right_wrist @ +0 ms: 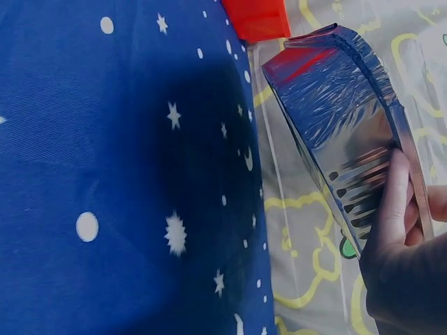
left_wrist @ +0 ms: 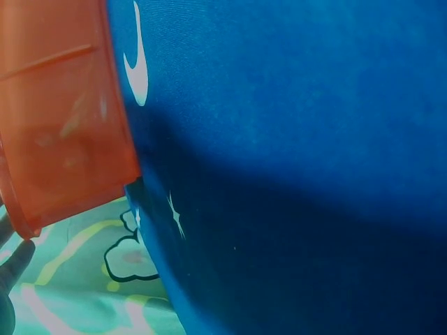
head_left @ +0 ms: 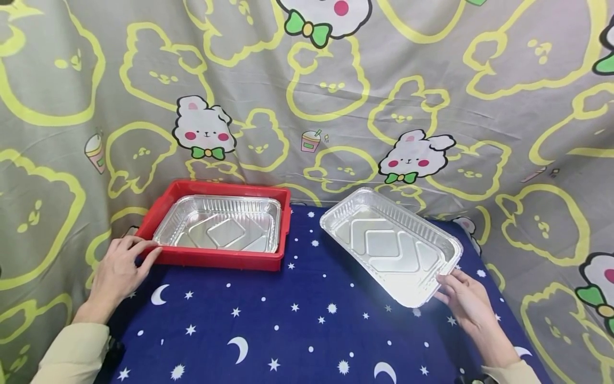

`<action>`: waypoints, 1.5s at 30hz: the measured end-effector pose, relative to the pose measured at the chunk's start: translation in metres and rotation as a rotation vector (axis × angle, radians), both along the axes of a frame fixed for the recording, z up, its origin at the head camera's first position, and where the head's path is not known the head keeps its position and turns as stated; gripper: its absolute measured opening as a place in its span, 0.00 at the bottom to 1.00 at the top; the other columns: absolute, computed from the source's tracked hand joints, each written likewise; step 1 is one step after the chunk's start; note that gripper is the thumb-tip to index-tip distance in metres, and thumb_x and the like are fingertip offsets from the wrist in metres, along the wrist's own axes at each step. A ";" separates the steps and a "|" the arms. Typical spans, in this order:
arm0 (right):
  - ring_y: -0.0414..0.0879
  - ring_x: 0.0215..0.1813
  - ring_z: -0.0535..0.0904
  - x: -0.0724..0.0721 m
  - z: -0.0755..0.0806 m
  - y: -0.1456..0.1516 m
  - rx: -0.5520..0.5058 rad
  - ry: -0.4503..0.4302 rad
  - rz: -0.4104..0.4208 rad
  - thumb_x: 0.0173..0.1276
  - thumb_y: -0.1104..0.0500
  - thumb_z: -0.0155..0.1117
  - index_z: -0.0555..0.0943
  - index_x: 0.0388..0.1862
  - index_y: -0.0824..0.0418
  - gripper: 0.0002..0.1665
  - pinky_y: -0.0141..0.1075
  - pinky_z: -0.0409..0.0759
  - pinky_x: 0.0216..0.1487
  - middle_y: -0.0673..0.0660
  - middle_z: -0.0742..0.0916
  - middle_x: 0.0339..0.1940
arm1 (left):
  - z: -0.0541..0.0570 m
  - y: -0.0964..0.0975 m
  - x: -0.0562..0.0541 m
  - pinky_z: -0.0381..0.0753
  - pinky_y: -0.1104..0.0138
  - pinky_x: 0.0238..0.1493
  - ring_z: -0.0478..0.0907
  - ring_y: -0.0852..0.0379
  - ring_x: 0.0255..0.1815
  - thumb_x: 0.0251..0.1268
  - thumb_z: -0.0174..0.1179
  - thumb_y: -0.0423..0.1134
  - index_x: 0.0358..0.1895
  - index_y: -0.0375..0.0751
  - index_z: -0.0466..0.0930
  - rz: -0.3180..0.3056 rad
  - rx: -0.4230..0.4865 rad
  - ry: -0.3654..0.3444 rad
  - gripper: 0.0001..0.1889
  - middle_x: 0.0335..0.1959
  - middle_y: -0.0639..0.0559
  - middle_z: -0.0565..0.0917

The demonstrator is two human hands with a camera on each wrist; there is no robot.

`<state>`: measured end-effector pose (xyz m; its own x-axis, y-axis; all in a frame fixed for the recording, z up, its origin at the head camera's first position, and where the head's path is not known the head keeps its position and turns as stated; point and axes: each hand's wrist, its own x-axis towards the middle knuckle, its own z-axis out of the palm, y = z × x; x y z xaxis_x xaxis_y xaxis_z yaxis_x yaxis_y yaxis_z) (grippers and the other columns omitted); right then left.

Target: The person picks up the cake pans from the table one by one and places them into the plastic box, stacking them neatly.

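At the left of the head view, a red plastic tray (head_left: pixel 220 260) holds a rectangular aluminum foil pan (head_left: pixel 225 226). My left hand (head_left: pixel 120 266) grips the tray's near left corner, its thumb on the front side. In the left wrist view the thumb touches the rim of the red tray (left_wrist: pixel 66 132). My right hand (head_left: pixel 467 304) pinches the near right corner of a second foil pan (head_left: pixel 388 242), which is tilted and held above the table. The right wrist view has this foil pan (right_wrist: pixel 356 132) from the side, the thumb lying against its ribbed wall.
A dark blue cloth (head_left: pixel 268 325) with white moons and stars covers the table. Behind and at both sides hangs a grey curtain (head_left: pixel 268 80) with yellow outlines and white rabbits. The red tray stands close to the curtain at the back.
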<state>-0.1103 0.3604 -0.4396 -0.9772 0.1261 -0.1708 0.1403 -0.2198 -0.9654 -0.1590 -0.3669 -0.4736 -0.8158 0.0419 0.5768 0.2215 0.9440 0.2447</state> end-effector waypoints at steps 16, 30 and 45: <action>0.35 0.45 0.90 -0.017 0.031 -0.015 0.026 0.029 0.042 0.76 0.72 0.57 0.78 0.51 0.54 0.15 0.35 0.91 0.45 0.44 0.91 0.42 | -0.002 0.000 -0.001 0.76 0.32 0.55 0.72 0.29 0.58 0.59 0.74 0.37 0.48 0.36 0.87 -0.001 -0.009 0.012 0.15 0.47 0.31 0.81; 0.35 0.43 0.89 -0.035 0.054 -0.042 0.082 0.036 0.082 0.74 0.72 0.58 0.75 0.53 0.59 0.14 0.35 0.91 0.43 0.44 0.90 0.38 | -0.002 0.000 -0.002 0.77 0.33 0.56 0.73 0.29 0.58 0.58 0.74 0.37 0.48 0.37 0.87 0.000 -0.019 0.021 0.15 0.47 0.32 0.81; 0.37 0.40 0.89 -0.056 0.074 -0.071 0.070 0.036 0.152 0.74 0.72 0.59 0.74 0.55 0.63 0.14 0.35 0.91 0.42 0.46 0.91 0.38 | -0.001 0.000 -0.001 0.77 0.33 0.56 0.74 0.29 0.57 0.57 0.75 0.36 0.48 0.35 0.87 0.001 -0.016 0.025 0.16 0.46 0.32 0.82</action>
<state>-0.1663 0.2897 -0.3660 -0.9913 -0.0132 -0.1312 0.1318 -0.1311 -0.9826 -0.1598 -0.3672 -0.4742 -0.8012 0.0500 0.5963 0.2262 0.9479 0.2244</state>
